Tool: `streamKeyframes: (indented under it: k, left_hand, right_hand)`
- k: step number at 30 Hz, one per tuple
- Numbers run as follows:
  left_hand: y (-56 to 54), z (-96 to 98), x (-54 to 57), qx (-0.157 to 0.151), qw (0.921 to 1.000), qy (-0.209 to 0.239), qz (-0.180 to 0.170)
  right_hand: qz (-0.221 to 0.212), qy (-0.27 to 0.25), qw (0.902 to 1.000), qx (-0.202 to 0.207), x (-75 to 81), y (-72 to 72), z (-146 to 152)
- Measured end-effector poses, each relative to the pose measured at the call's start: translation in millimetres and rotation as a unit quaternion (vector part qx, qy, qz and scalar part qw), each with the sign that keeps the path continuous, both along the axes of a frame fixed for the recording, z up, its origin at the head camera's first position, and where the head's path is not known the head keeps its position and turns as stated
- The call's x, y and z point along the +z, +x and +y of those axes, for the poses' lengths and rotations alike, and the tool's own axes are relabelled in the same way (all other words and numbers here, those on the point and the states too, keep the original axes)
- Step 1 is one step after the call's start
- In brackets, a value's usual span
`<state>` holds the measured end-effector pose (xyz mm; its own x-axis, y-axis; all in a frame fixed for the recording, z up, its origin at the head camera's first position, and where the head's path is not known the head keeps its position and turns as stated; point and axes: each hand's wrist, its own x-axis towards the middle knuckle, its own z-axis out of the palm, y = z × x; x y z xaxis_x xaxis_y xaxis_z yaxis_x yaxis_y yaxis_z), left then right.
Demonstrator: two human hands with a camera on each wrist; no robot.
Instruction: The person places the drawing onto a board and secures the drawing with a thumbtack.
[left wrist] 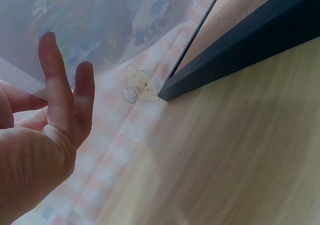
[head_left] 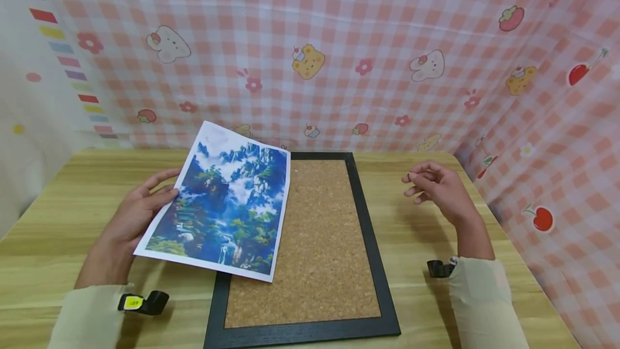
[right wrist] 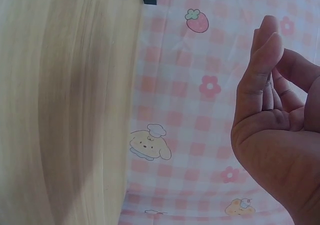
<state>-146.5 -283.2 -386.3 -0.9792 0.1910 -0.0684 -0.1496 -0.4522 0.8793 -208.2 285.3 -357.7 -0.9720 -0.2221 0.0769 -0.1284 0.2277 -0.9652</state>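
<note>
My left hand point(head_left: 138, 206) pinches the left edge of a printed landscape picture point(head_left: 227, 203), a white-bordered sheet with blue mountains and waterfalls. In the left wrist view, fingers point(left wrist: 60, 85) stretch behind the sheet's pale back. The sheet is tilted and slightly bent above a cork board point(head_left: 319, 241) with a black frame point(head_left: 373, 241), hiding much of its left side. To the board's right, my right hand point(head_left: 438, 187) hovers over the table, its thumb and fingertips brought together. Whether something tiny sits between them cannot be made out.
The wooden table point(head_left: 421, 295) carries the board. A pink checked cloth point(head_left: 271, 42) with cartoon prints hangs behind and along the right side. A small pale speck point(head_left: 296, 170) shows near the top of the cork. Black wrist cameras sit on both sleeves.
</note>
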Motion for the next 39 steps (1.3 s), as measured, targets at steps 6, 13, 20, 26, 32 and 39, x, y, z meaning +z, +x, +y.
streamKeyframes:
  k: [6,13,20,26,32,39]
  left_hand:
    - [0.5,4.0,-1.0,0.004,0.9996,-0.023,-0.014]
    - [-2.4,11.3,-3.3,-0.003,0.9991,-0.041,-0.011]
    - [-3.6,16.3,-6.5,-0.009,0.9983,-0.056,-0.012]
    - [-3.4,19.5,-7.8,-0.018,0.9979,-0.062,-0.008]
    - [-1.8,22.9,-8.7,-0.026,0.9974,-0.066,-0.007]
    - [-1.1,26.2,-8.5,-0.019,0.9913,-0.128,-0.021]
  right_hand:
    - [-0.001,0.011,0.9999,0.001,2.4,0.7,-1.3]
    - [0.012,0.021,0.9997,0.003,4.5,1.1,-3.6]
    - [0.016,0.025,0.9995,0.003,4.7,0.5,-7.5]
    - [0.016,0.03,0.9994,0.004,5.6,0.2,-7.0]
    - [0.02,0.027,0.9994,0.008,7.0,1.0,-6.6]
    - [0.021,0.026,0.9994,0.007,8.2,1.2,-5.7]
